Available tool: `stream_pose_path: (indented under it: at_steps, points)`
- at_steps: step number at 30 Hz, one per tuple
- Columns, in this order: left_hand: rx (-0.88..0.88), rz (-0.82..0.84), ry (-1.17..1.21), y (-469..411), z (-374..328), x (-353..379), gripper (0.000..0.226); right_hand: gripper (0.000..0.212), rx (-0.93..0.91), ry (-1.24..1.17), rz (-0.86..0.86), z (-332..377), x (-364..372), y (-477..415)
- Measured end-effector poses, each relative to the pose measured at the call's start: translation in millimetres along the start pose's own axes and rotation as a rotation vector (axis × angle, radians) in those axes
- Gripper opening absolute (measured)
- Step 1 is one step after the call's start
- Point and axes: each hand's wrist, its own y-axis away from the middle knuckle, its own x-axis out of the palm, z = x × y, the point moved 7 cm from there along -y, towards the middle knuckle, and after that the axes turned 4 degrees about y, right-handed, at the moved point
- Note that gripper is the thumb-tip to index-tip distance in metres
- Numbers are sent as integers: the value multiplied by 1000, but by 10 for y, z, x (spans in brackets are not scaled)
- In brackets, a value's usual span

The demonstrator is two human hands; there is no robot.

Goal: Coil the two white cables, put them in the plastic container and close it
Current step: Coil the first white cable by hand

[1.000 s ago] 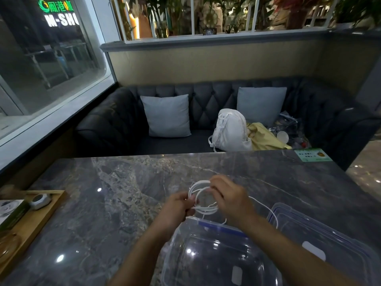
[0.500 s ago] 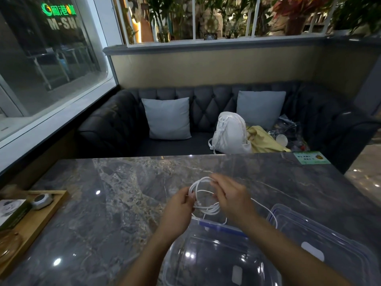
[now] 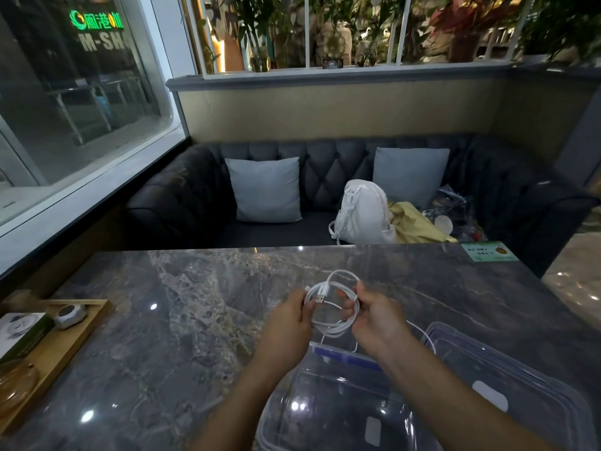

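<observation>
Above the marble table (image 3: 195, 320), left hand (image 3: 289, 323) and right hand (image 3: 377, 320) each pinch the coiled white cable (image 3: 331, 327); open plastic container (image 3: 341, 415) just beneath

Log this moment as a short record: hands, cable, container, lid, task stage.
left hand: pinches the coil's left side, beside the USB plug
right hand: grips the coil's right side
white cable: looped into a coil, held above the table; a loose strand trails down by the container's far rim
plastic container: open, nearest the camera, no cable visible inside
lid: off, lying right of the container
task stage: coiling; whether the strand is a second cable cannot be told
</observation>
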Motion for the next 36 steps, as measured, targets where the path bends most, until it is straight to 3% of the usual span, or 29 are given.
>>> stream_pose_path:
  at_steps: [3,11,15,17,19,23,26,32,36]
  points:
    - [-3,-35,-36,-1,4,16,17,24,53,-124,-40,-70,-41,-2]
    - [-38,-140,-116,51,-111,43,12,14,-165,-111,-57,-10,-37,21]
    - [24,-95,-150,88,-210,110,16,22,-72,-185,-86,-79,-83,-1]
    - [-45,-101,-118,102,-164,117,16,25,-1,-187,-108,-154,-110,-17]
    - [-113,-87,-47,109,-95,136,17,27,17,-110,-139,-189,-148,-27]
    - [-253,-44,352,110,46,163,26,28,-67,33,-192,-115,-165,8]
    - [-286,48,504,95,99,184,19,25,-48,49,-186,-88,-172,4]
    - [-288,324,817,138,176,195,26,25,229,56,98,-198,-89,-6]
    - [-352,288,1009,198,155,237,34,24,276,-2,197,-207,4,-10]
